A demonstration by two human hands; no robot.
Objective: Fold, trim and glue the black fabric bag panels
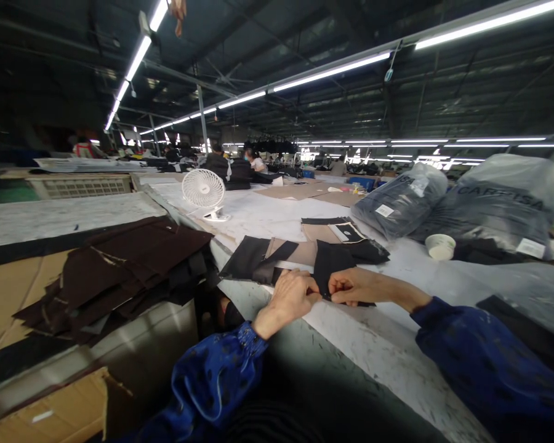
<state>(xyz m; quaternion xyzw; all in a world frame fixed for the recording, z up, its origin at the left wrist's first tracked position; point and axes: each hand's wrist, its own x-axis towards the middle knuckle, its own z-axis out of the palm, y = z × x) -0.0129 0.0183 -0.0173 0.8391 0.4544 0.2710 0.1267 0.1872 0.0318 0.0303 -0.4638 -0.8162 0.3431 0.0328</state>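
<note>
Near the table's front edge, my left hand pinches the lower edge of a black fabric piece. Close beside it on the right, my right hand has thumb and fingertips closed on the same piece. The fabric lies over other black and beige fabric pieces. Just beyond sits another small stack, with a pale label-like patch on top. The fingers hide part of the gripped edge.
A white clip fan stands behind the fabric. Dark brown cut fabric is heaped to the left, across a gap. On the right are a white cup and plastic-wrapped bundles. A cardboard box is at lower left.
</note>
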